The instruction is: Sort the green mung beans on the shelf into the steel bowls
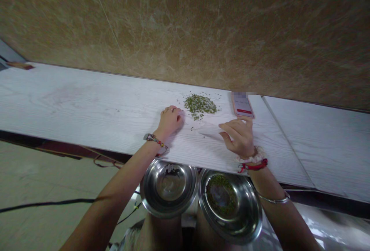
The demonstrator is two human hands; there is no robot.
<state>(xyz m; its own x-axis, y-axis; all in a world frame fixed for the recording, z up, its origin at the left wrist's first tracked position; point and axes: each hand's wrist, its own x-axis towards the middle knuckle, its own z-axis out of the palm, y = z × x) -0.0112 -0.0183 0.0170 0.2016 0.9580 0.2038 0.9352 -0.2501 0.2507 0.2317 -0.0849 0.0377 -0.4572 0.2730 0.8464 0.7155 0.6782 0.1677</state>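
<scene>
White wood-grain counter (pixel 72 101) set against a brown marbled wall (pixel 202 31); 1 heap of small green beans (pixel 199 104) with white grains among them, spread loosely near the wall, roughly between the person's 2 hands and a little beyond them; a few strays around its edge and nearer the person.

Left hand (pixel 171 119) low on the counter, just left of the heap, fingers curled in; whether anything is pinched there, cannot tell. Right hand (pixel 238 137) to the right of the heap and nearer the person; thumb and forefinger apart at the tips; a pale, blurred shape (pixel 209 130) lies by the fingertips, toward the heap; cannot tell whether the hand grips it.

Phone (pixel 243 104) in a pinkish case, screen lit, right of the heap; its near end just beside the right hand's fingers.

Below the counter edge, 2 steel bowls side by side over the person's legs (pixel 162 230); left bowl (pixel 189 193) has white grains (pixel 170 168) on its far side; right bowl (pixel 248 212) has green beans (pixel 221 193) spread in a ring on its bottom; black cable (pixel 58 203) over the pale floor (pixel 43 174) at left.
</scene>
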